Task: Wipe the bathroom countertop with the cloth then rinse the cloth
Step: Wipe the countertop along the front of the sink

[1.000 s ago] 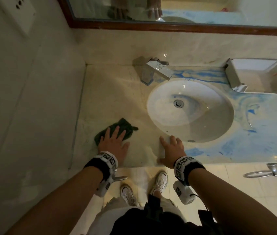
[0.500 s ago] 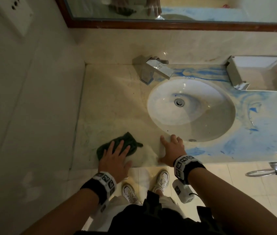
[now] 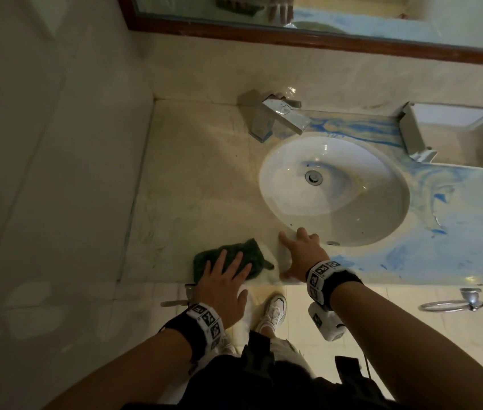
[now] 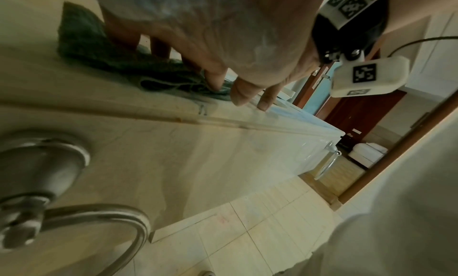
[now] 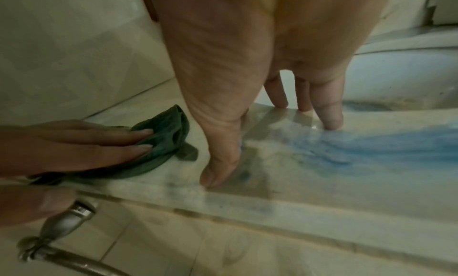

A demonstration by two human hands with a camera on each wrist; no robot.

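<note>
Pressed flat under the spread left hand, the green cloth is now seen nearer the counter's front edge, lower centre, than a second ago. The right hand, fingers splayed, is kept braced beside the sink.

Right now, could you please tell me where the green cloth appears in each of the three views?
Head: the cloth lies low and left of centre, near the counter's front edge, under the left hand.
Left wrist: upper left, behind that hand's fingers.
Right wrist: left of centre, pressed flat by the left hand.
Shared landmark: the right hand, resting on the counter just right of the cloth in all three.
</note>
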